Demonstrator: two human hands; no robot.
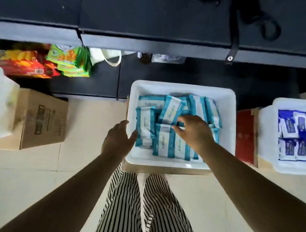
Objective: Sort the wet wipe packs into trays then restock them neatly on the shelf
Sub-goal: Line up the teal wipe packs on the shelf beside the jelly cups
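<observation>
Shelf [153, 19]: dark unit across the top of the frame; we read no labels on it.
Cardboard box [43, 119]: left of centre, print blurred, unreadable.
White tray [183, 87]: centre, holding teal-and-white wet wipe packs [167, 141]; their writing is too small for us to read.
Second tray [278, 107]: right edge, cut off, holding blue-and-white packs [291, 139].
Snack packs [28, 63]: upper left, red and green, blurred.
Left hand [119, 137]: fingers relaxed, resting on the tray's left rim.
Right hand [193, 130]: fingers curled over the teal packs; we cannot tell if it grips one.
</observation>
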